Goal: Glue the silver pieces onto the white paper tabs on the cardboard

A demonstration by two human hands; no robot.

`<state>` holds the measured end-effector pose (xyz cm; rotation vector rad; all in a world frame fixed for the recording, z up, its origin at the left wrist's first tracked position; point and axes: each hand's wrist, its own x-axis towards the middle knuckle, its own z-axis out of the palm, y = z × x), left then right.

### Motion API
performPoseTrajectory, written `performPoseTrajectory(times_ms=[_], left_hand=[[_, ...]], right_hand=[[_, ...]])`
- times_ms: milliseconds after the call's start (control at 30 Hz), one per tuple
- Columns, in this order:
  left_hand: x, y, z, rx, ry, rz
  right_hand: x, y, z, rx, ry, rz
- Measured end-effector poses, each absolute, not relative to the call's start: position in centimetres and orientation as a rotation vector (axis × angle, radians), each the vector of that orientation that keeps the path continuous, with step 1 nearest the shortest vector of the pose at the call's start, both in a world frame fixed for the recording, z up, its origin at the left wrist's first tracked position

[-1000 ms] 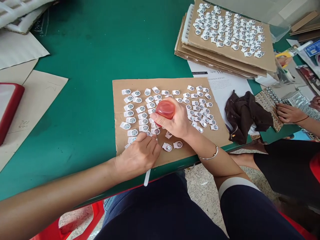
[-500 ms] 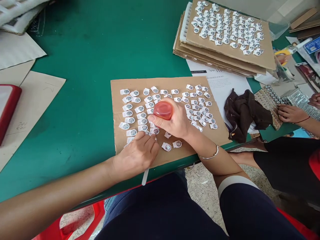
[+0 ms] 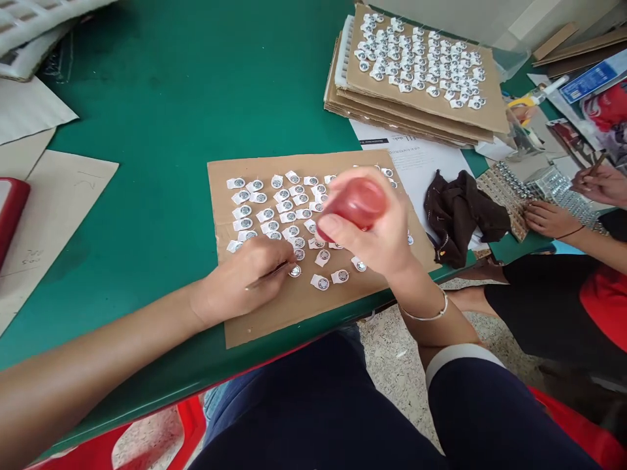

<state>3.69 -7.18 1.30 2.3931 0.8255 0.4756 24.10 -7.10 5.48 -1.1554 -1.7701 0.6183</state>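
My left hand (image 3: 247, 281) is closed around a thin, tweezers-like tool (image 3: 270, 275), low over the brown cardboard sheet (image 3: 267, 320). Its fingertips are beside a small white tag with a round silvery centre (image 3: 294, 270). Many such tags lie in loose rows across the sheet. My right hand (image 3: 386, 228) grips a translucent red squeeze bottle (image 3: 355, 203), held above the tags to the right of my left hand. Motion blurs the bottle, and its tip cannot be made out. Both the hand and the bottle hide part of the tags beneath.
A stack of cardboard sheets (image 3: 416, 121) topped with similar tags stands at the back right. Beside my sheet lie a dark brown cloth (image 3: 458, 209) and a printed paper (image 3: 411, 153). Another person's hands (image 3: 553, 219) work at the right. Papers (image 3: 63, 189) and a red-framed object (image 3: 12, 202) lie left.
My right hand has lifted and moved right with the red bottle. My left hand has shifted left and turned, so the tool now lies across its fingers. The view has shifted slightly.
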Motion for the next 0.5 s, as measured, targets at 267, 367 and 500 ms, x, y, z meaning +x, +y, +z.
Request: performPoseTrajectory(times_ms=[267, 367, 500], left_hand=[[2.9, -6.8, 0.1, 2.075, 0.917, 0.468], [2.8, -7.0, 0.0, 2.058, 0.917, 0.477], [2.8, -7.0, 0.0, 2.072, 0.922, 0.466]], right_hand=[[24.8, -12.2, 0.0, -1.181, -1.353, 0.578], [24.4, -12.9, -1.7, -1.205, -1.368, 0.436], [24.2, -13.2, -1.9, -1.199, -1.430, 0.354]])
